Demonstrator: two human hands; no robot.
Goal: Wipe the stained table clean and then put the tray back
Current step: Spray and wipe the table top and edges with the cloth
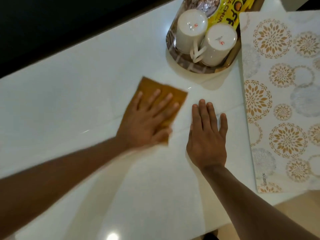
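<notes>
An orange-brown cloth (174, 96) lies flat on the glossy white table (69, 104). My left hand (149, 118) presses on the cloth with its fingers spread straight; hand and cloth look motion-blurred. My right hand (207, 134) rests flat on the bare table just right of the cloth, fingers straight and together. Beyond both hands, at the far edge, stands an oval tray (188, 67) carrying two upturned white mugs (191, 30) (219, 44) and yellow packets (223, 14). I cannot make out any stain on the table.
A white placemat (284, 94) with gold and grey floral circles lies at the right, its near corner overhanging the table's edge. The dark area beyond the table's far-left edge is off the table. A beige floor shows at the bottom right.
</notes>
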